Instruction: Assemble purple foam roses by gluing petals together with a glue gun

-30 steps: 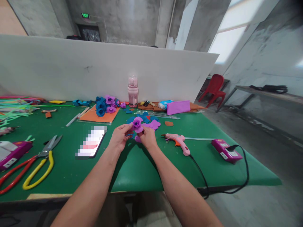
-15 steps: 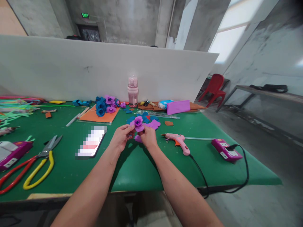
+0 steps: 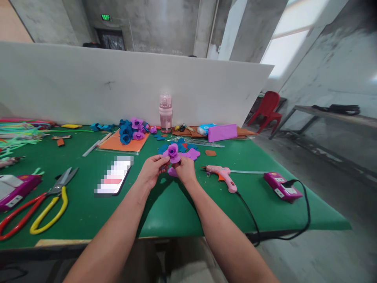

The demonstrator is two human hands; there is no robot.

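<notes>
Between my two hands is a purple paper flower [image 3: 173, 151] with rolled, layered petals, held up over the middle of the table. My left hand [image 3: 153, 171] pinches its left edge between thumb and fingers. On the other side my right hand [image 3: 185, 169] grips its lower right, the fingertips partly hidden under the petals. Loose purple petals [image 3: 193, 154] and blue petals [image 3: 162, 149] lie just behind the flower, and another purple petal [image 3: 172, 171] rests between my hands. Finished-looking blue flowers [image 3: 125, 131] and purple flowers [image 3: 137, 124] sit on an orange sheet [image 3: 119, 146] farther back.
A pink glue gun [image 3: 222, 173] lies right of my hands, its cord trailing past a purple power strip [image 3: 282, 186]. To the left are a phone [image 3: 114, 177] and red-and-yellow-handled scissors [image 3: 50, 200]. A pink bottle [image 3: 165, 114] stands before the white partition [image 3: 88, 86].
Both hands keep their hold on the purple flower, which has tilted slightly. The whole view has shifted very little.
</notes>
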